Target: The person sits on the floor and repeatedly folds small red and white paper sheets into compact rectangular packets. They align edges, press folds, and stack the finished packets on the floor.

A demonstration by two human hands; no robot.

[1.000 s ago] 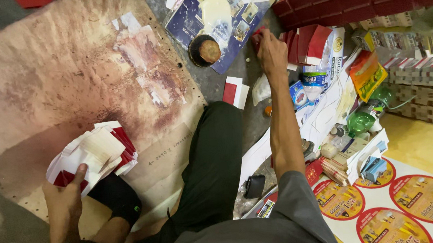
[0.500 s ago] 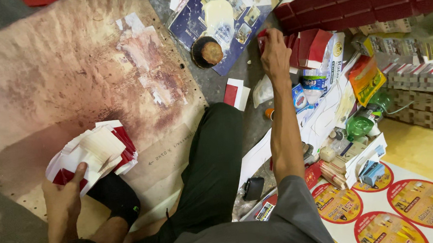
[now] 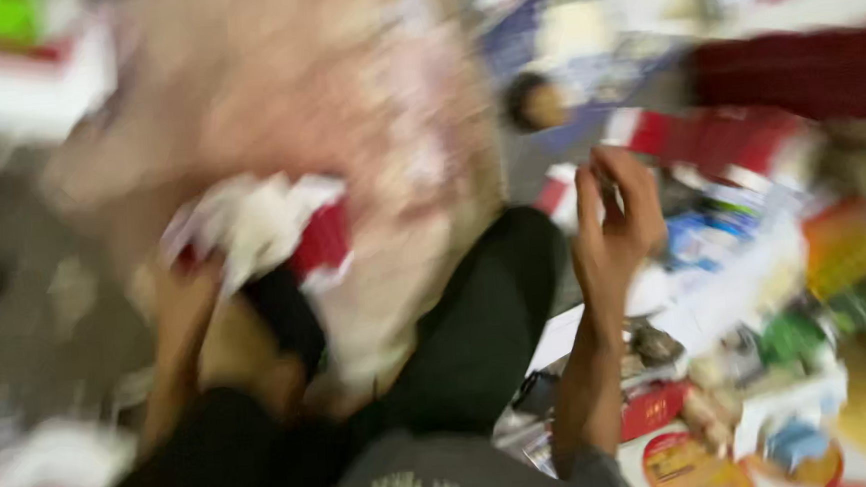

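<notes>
The view is heavily blurred by motion. My left hand rests low on the left and holds a fanned stack of red and white flat cartons against the brown mat. My right hand is raised above my black-trousered knee, with its fingers curled inward. The blur hides whether anything sits between those fingers. A small red and white carton lies on the floor just left of that hand.
Red boxes are stacked at the upper right. A dark round tin sits on a blue sheet. Mixed colourful packets crowd the right side, with round red and yellow stickers below.
My right hand has pulled back from the red boxes toward my knee and curled its fingers. The camera has swung sharply, blurring everything. The left hand still holds the cartons.
</notes>
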